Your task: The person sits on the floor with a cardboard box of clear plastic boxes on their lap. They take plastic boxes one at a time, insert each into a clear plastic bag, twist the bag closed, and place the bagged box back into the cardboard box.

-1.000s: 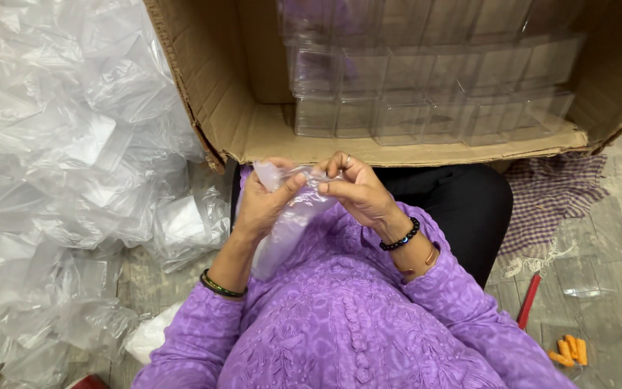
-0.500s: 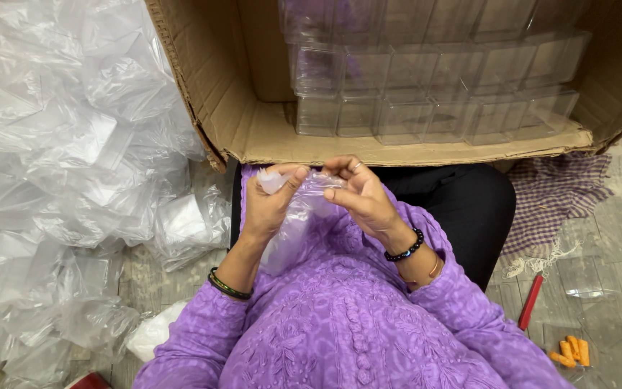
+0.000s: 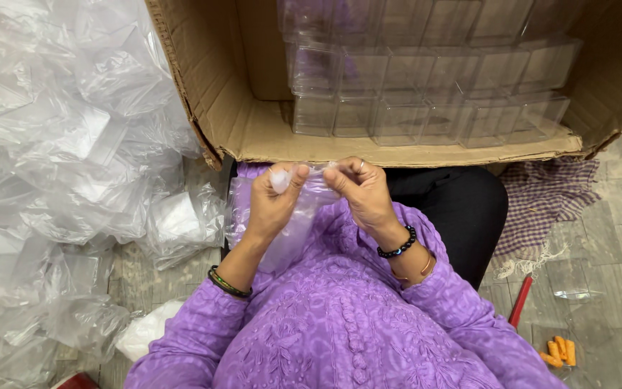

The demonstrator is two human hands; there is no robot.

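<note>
Both hands hold a clear plastic bag [image 3: 291, 230] in front of my chest, just below the edge of a big cardboard box [image 3: 253, 133]. My left hand [image 3: 275, 202] pinches the bag's top left corner between thumb and fingers. My right hand [image 3: 361, 191] pinches the top right edge, and the bag's mouth is stretched between them. The bag hangs down over my purple sleeve. Whether anything is inside the bag is not visible.
The cardboard box lies on its side and holds stacked clear plastic containers [image 3: 426, 108]. A large heap of crumpled clear plastic bags [image 3: 59, 166] fills the left. At the right are a checked cloth [image 3: 541, 209], a red stick [image 3: 520, 301], a clear piece [image 3: 570, 281] and orange bits [image 3: 559, 351].
The hands have drawn slightly apart, stretching the top of the bag wider. The bag has stayed in front of my chest.
</note>
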